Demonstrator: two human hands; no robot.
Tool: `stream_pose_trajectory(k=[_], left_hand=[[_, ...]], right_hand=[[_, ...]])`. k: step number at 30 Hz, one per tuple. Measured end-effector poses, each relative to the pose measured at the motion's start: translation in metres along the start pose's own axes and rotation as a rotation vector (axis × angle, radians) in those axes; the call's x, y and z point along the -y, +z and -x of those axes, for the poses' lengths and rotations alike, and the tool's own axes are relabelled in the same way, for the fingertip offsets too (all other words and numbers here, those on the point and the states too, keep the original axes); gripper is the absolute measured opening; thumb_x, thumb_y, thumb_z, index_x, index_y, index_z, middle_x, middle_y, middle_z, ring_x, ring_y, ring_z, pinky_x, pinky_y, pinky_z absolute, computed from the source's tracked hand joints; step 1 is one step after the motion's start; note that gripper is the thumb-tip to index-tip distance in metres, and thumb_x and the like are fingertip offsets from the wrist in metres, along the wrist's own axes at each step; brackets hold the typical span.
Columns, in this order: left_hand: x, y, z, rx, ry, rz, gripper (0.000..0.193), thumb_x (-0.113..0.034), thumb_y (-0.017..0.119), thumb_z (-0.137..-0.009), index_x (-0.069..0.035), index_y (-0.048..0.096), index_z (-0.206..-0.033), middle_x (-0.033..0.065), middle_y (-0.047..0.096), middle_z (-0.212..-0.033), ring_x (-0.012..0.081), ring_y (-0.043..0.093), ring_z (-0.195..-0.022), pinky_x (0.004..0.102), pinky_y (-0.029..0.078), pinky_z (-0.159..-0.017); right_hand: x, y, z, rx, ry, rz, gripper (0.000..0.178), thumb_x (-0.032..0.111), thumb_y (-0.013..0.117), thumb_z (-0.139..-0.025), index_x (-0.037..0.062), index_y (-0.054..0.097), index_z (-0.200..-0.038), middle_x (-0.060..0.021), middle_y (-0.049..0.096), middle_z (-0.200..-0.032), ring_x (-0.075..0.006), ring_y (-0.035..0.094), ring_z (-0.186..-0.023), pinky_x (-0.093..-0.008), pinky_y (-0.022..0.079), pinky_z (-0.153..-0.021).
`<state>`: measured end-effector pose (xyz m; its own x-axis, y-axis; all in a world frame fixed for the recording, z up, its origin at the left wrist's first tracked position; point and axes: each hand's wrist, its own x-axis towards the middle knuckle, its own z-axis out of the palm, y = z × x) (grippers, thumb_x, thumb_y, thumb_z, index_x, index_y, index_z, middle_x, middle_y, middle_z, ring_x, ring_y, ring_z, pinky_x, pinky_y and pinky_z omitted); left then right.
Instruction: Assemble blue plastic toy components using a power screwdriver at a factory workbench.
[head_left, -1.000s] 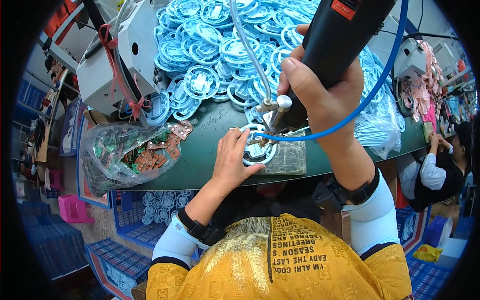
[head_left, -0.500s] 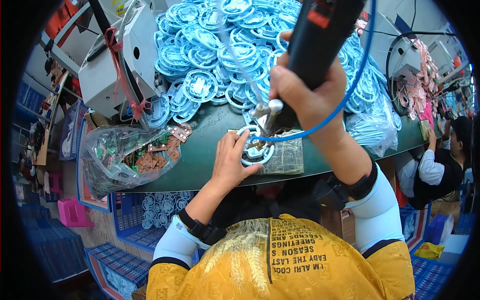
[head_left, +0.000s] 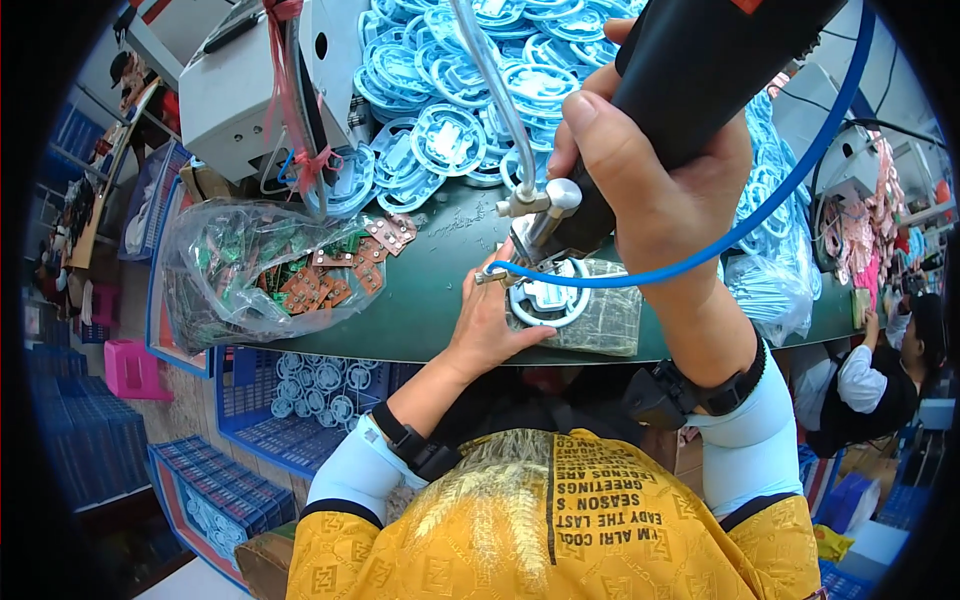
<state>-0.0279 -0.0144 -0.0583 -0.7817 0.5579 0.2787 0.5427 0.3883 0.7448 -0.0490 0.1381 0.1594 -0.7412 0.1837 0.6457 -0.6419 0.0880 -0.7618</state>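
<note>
My right hand (head_left: 670, 165) is wrapped round the thick black body of a power screwdriver (head_left: 690, 80), which leans down toward the bench. Its metal nose, with a side tube and a blue hose (head_left: 720, 240), is over the upper left part of a light blue round plastic part (head_left: 548, 296). The nose hides that part's edge, and whether the tip touches it I cannot tell. My left hand (head_left: 490, 325) holds the part's left side, thumb along its near rim, fingers partly behind the nose. Under the part lies a tape-wrapped flat block (head_left: 607, 320).
A big heap of similar light blue parts (head_left: 450, 140) covers the bench's far side. At left lies a clear bag (head_left: 230, 270) of brown and green boards beside a grey machine (head_left: 260, 90). A blue crate (head_left: 260, 425) stands below. Another person (head_left: 875, 380) sits at right.
The screwdriver's nose has shifted from the middle of the round part to its upper left. My left hand still holds the part. The whole view has swung slightly.
</note>
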Motion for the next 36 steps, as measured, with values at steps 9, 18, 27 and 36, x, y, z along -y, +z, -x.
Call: stream_pose_trajectory(k=[9,18,27,36], left_hand=[[-0.002,0.001,0.0,-0.046,0.03,0.005,0.12,-0.031,0.092,-0.057,0.005,0.024,-0.147,0.0254,0.038,-0.146,0.0379,0.041,-0.133,0.0497,0.025,-0.111],[0.005,0.005,-0.003,0.125,-0.076,0.057,0.1,-0.032,0.09,-0.059,-0.002,0.038,-0.139,0.0257,0.043,-0.141,0.044,0.04,-0.131,0.0521,0.027,-0.109],[-0.028,0.002,-0.006,-0.04,0.049,-0.166,0.096,-0.026,0.081,-0.066,-0.003,0.033,-0.146,0.0199,0.045,-0.135,0.0397,0.036,-0.135,0.0563,0.031,-0.107],[-0.028,0.004,-0.007,-0.017,0.023,-0.193,0.091,-0.026,0.083,-0.062,-0.002,0.042,-0.141,0.0135,0.048,-0.128,0.0387,0.039,-0.133,0.06,0.033,-0.106]], right_hand=[[-0.018,0.011,0.0,-0.022,0.079,0.024,0.038,-0.001,0.066,-0.083,-0.0032,0.051,-0.118,-0.0066,0.064,-0.078,-0.0146,0.064,-0.062,-0.0272,0.052,-0.06],[-0.019,0.03,0.011,-0.062,-0.005,0.129,0.038,0.008,0.071,-0.074,0.0054,0.051,-0.106,0.0003,0.051,-0.07,-0.0099,0.05,-0.059,-0.0262,0.044,-0.057],[0.047,-0.033,0.003,-0.031,-0.071,0.156,0.048,0.008,0.064,-0.085,-0.0093,0.048,-0.127,-0.0091,0.06,-0.074,-0.0169,0.063,-0.061,-0.0296,0.053,-0.058],[0.022,-0.028,0.035,-0.03,-0.011,0.151,0.045,-0.002,0.06,-0.086,-0.0069,0.044,-0.128,-0.0091,0.06,-0.079,-0.0172,0.063,-0.062,-0.0299,0.052,-0.06]])
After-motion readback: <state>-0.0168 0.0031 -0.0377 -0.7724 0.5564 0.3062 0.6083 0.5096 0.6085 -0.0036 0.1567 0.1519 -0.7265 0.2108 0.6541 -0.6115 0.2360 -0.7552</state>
